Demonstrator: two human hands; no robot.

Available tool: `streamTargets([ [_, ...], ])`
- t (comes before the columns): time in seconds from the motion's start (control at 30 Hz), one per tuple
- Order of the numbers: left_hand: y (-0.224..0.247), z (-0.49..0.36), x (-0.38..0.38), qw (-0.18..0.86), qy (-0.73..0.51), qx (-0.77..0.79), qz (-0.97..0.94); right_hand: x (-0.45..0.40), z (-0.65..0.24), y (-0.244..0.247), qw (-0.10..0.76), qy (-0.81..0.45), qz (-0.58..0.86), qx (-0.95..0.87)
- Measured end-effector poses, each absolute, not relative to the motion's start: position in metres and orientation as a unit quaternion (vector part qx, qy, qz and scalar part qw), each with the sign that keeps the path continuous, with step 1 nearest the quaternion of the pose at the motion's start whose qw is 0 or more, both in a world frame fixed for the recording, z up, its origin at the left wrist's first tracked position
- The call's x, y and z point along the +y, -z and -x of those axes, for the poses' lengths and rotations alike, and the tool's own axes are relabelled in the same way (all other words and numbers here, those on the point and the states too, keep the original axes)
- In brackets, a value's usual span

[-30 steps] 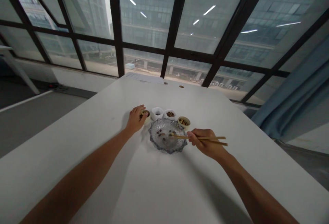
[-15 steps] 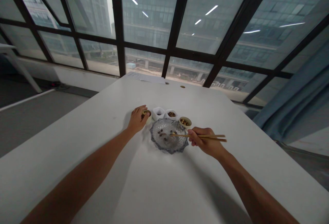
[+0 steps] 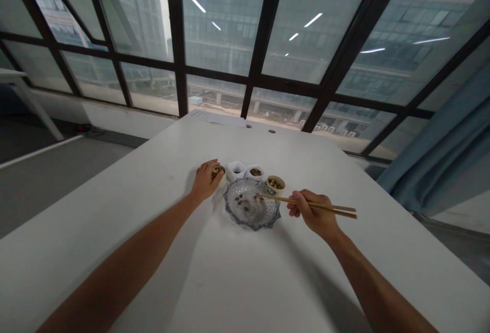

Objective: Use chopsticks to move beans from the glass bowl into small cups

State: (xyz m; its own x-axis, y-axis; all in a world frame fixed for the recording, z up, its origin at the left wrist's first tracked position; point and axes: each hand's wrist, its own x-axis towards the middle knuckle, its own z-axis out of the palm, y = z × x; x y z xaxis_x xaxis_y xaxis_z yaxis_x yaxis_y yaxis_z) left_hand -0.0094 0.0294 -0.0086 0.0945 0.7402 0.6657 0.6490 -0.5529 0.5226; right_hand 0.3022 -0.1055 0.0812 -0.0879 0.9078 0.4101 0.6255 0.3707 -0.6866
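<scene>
My right hand (image 3: 312,210) grips a pair of wooden chopsticks (image 3: 283,199), whose tips reach over a clear glass plate (image 3: 252,219) with a scalloped rim. Several small dark and pale pieces (image 3: 241,199) lie in the plate, and the tips are at a pale one. My left hand (image 3: 206,179) is wrapped round a small pale cup (image 3: 218,170) left of the plate, partly hidden by the fingers. Behind the plate stand two white cups, a left one (image 3: 236,171) and a right one (image 3: 255,172) with brown bits. A yellowish cup (image 3: 275,184) with round nut-like pieces stands at its right.
The white table (image 3: 229,282) runs up to large dark-framed windows. Papers (image 3: 225,120) lie at its far edge near two round holes. A blue curtain (image 3: 440,154) hangs at the right, and another white table (image 3: 30,98) stands at the left.
My right hand has shifted to the right and the chopstick tips now sit slightly higher in the plate. My left hand stays on its cup.
</scene>
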Motion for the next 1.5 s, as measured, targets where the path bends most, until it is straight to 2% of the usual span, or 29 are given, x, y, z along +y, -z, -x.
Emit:
streamTargets([
  [0.1,0.013,0.009,0.031,0.048,-0.474,0.484,-0.734,-0.113,-0.303,-0.079,0.412,-0.07,0.524,-0.742],
  [0.27,0.021,0.009,0.035,0.099,-0.475,0.492,-0.723,-0.125,-0.298,-0.078,0.348,0.062,0.431,-0.83],
  [0.37,0.024,0.01,0.037,0.111,-0.479,0.489,-0.72,-0.123,-0.295,-0.079,0.349,0.042,0.442,-0.825],
  [0.6,0.024,0.011,0.037,0.111,-0.485,0.484,-0.72,-0.098,-0.288,-0.069,0.391,-0.159,0.498,-0.757],
  [0.7,0.025,0.01,0.037,0.109,-0.485,0.482,-0.722,-0.093,-0.281,-0.063,0.413,-0.192,0.526,-0.718],
  [0.83,0.025,0.009,0.036,0.109,-0.484,0.481,-0.723,-0.094,-0.268,-0.065,0.388,-0.182,0.527,-0.734],
  [1.07,0.024,0.008,0.036,0.102,-0.483,0.482,-0.723,-0.104,-0.25,-0.082,0.3,-0.072,0.474,-0.825],
  [1.27,0.025,0.008,0.037,0.101,-0.486,0.479,-0.724,-0.108,-0.247,-0.083,0.319,-0.052,0.494,-0.807],
  [1.5,0.024,0.008,0.036,0.103,-0.486,0.478,-0.724,-0.106,-0.247,-0.082,0.321,-0.109,0.51,-0.791],
])
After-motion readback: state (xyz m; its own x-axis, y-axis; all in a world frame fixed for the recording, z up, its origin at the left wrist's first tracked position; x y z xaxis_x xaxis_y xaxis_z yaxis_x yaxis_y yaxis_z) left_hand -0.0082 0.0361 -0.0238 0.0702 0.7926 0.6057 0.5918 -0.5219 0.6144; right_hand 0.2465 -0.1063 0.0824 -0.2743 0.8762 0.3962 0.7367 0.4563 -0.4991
